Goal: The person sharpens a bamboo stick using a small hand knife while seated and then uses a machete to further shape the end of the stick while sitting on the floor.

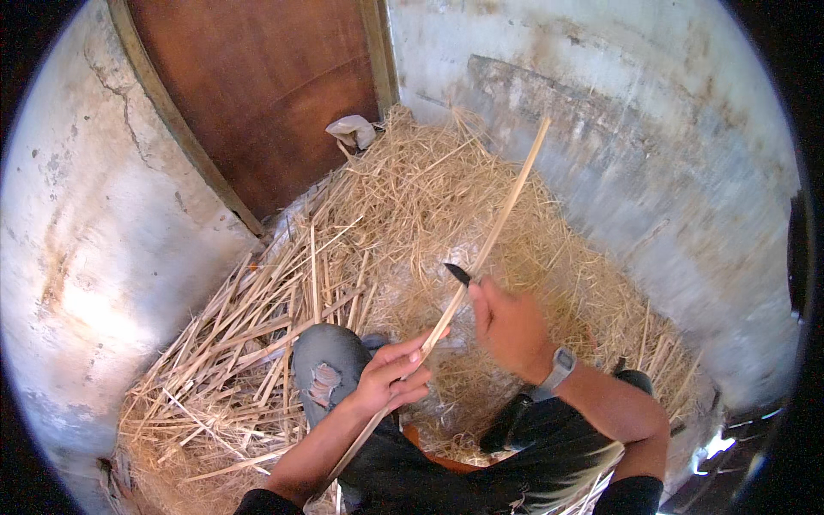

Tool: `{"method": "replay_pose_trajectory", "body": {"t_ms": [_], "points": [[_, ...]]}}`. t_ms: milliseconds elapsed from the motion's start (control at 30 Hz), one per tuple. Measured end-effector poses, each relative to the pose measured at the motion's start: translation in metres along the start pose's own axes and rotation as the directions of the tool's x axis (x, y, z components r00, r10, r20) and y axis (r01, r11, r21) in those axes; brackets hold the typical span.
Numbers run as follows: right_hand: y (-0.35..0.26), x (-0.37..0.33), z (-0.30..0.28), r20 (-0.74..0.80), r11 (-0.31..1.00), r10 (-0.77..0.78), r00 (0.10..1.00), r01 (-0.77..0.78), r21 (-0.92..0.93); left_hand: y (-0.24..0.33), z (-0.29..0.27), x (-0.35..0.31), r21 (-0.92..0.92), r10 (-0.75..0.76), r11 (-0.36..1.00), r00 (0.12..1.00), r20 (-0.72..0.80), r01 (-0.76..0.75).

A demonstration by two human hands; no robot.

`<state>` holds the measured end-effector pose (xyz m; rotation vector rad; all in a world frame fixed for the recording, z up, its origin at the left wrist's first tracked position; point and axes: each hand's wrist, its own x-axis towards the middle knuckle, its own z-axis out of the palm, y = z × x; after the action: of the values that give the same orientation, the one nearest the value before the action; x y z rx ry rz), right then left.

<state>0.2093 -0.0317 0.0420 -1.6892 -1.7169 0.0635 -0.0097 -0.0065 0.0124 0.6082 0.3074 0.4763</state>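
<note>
Down in a corner heaped with straw, the left hand [390, 373] is curled tight round the lower part of a long pale cane strip [489, 240], which slants up and away so its length stays clear of the lap. Right hand [511, 326] is closed on a dark-bladed knife [457, 274], edge set against the strip just above the left fingers, looks like a shaving grip. Split canes [249, 335] pile up left, straw [429, 189] behind, and the torn-jeans knee [326, 365] sits close under the work.
</note>
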Motion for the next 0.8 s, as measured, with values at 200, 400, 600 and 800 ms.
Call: {"method": "replay_pose_trajectory", "body": {"t_ms": [200,400,600,800], "points": [[0.010,0.001,-0.013,0.112,0.997,-0.027,0.993,0.019,0.071,-0.001,-0.009,-0.003,0.073,-0.023,0.997,1.000,0.006,0.022],[0.022,0.027,-0.031,0.013,0.922,0.179,0.984,-0.173,0.346,-0.005,-0.007,-0.001,0.182,0.005,0.983,0.999,0.035,-0.012],[0.010,0.015,-0.025,0.185,0.839,0.223,0.957,-0.285,0.463,-0.007,-0.003,0.005,0.515,-0.074,0.856,0.995,0.063,0.031],[-0.009,-0.013,-0.007,0.343,0.870,0.054,0.938,-0.214,0.445,-0.020,-0.014,0.009,0.676,0.126,0.730,0.992,0.016,-0.103]]}}
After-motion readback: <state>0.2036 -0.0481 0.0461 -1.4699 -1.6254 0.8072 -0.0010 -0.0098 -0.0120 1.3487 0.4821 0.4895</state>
